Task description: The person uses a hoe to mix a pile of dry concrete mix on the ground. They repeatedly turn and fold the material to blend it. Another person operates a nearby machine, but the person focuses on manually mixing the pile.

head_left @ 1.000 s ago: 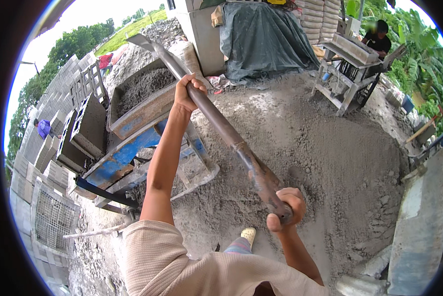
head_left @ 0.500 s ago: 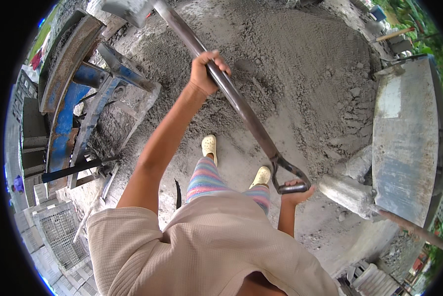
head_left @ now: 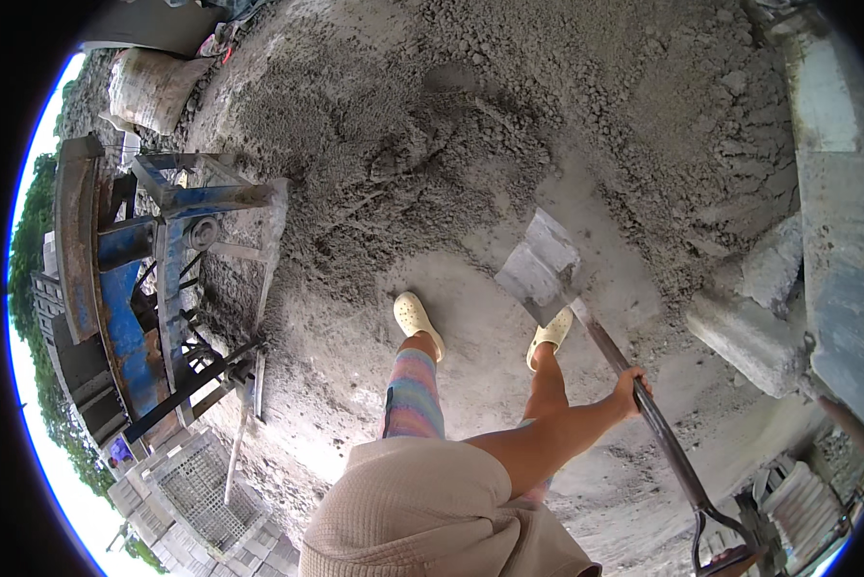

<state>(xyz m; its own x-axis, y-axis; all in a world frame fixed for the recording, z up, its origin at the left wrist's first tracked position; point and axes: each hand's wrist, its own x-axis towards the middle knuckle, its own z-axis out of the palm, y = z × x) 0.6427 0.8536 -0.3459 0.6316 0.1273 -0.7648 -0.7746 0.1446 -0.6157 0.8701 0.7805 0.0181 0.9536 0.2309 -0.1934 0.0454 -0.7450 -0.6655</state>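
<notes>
A shovel (head_left: pixel 605 340) with a square metal blade slants from the middle of the view to the lower right. Its blade, smeared with grey, is beside my right shoe, near the edge of the damp grey sand-like mix (head_left: pixel 408 159). My left hand (head_left: pixel 631 390) reaches across my body, its fingers wrapped round the shaft. At the lower right rim, my right hand (head_left: pixel 719 559) is on the D-shaped handle, partly hidden by it. Whether the blade touches the ground I cannot tell.
A rusty blue metal frame (head_left: pixel 124 298) with a dark bar stands at left, a plastic crate (head_left: pixel 201 490) below it. Grey-caked rounded lumps (head_left: pixel 749 341) lie by a large metal bin (head_left: pixel 846 240) at right. A sack (head_left: pixel 153 88) sits at the far left.
The shovel has swung from the far left down to the right, its blade now near my right shoe. Both hands have moved right and nearer with it. The view has turned too.
</notes>
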